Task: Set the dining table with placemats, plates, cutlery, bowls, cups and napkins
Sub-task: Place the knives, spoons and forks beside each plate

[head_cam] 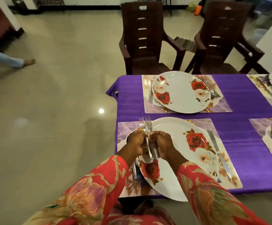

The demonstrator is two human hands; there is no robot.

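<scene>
Both hands, left hand (pixel 136 142) and right hand (pixel 162 143), pinch thin, stiff, slippery forks (pixel 145 125) by the handles, near the desk's left edge.

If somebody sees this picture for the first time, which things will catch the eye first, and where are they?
First come the two hands, the left hand and the right hand, which hold two forks with tines pointing away, above the near rose plate. Next is the purple tablecloth, bright under the floral placemats. Behind the table stand two dark brown chairs.
</scene>
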